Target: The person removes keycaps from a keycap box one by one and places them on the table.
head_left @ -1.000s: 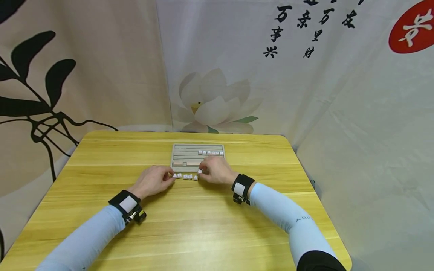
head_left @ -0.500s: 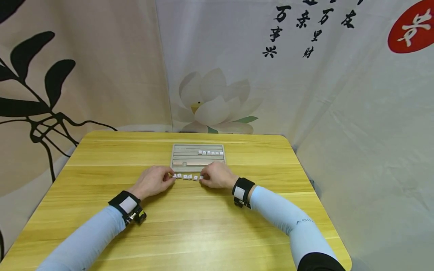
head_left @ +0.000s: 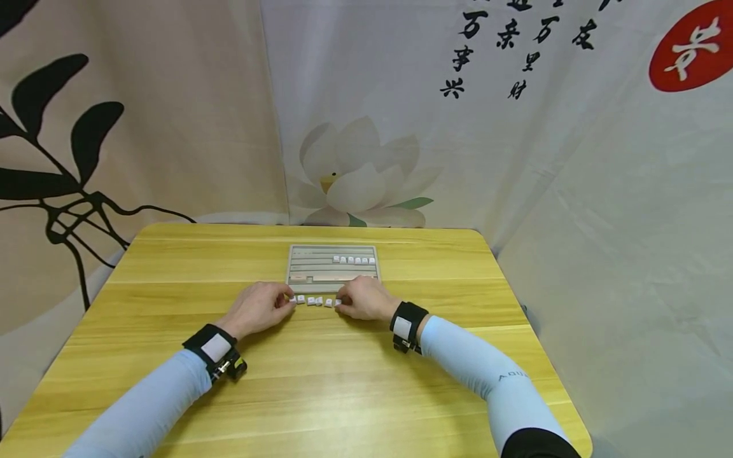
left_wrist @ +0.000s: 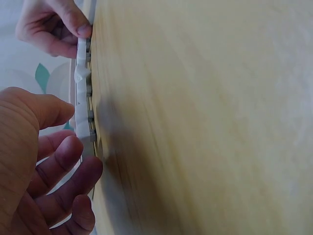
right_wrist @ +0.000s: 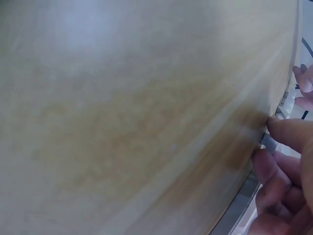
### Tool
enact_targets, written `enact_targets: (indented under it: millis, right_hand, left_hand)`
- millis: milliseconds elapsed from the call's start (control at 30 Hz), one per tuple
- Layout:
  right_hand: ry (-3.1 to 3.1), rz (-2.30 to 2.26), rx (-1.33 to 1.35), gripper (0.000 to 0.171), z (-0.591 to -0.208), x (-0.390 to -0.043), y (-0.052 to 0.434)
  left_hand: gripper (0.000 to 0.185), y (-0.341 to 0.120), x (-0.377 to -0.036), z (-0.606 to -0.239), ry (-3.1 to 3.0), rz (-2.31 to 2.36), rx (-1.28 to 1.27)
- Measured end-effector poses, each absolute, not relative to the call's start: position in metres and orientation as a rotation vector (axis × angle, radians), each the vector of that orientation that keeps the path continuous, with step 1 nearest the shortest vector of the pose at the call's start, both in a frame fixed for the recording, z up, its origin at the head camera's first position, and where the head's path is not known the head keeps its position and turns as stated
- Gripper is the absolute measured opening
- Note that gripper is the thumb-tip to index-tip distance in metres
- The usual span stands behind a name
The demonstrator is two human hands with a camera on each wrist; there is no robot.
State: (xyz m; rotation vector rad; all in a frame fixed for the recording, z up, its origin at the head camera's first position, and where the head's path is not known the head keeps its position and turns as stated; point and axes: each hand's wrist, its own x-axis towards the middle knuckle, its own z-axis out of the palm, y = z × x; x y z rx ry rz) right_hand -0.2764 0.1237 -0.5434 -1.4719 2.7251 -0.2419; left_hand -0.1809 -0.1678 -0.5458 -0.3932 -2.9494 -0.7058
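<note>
Six keycaps (head_left: 353,260) sit (one row) in tray (head_left: 298,254).

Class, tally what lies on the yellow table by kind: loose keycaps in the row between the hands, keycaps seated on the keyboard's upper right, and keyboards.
Loose keycaps: 6
Seated keycaps: 6
Keyboard: 1
Total: 13

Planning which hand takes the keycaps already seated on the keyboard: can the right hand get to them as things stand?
Probably yes. The right hand lies at the keyboard's near edge, and the seated keycaps sit just beyond its knuckles with nothing over them.
</note>
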Motion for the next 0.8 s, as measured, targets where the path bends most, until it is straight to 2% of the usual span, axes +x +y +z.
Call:
enact_targets:
  millis: [800]
  right_hand:
    - [2.756, -0.344, -1.584, 0.021, -0.5407, -0.2767, 0.1271]
  left_hand:
    - [0.018, -0.1654, -0.1835, -0.5474, -2.930, -0.661, -0.432]
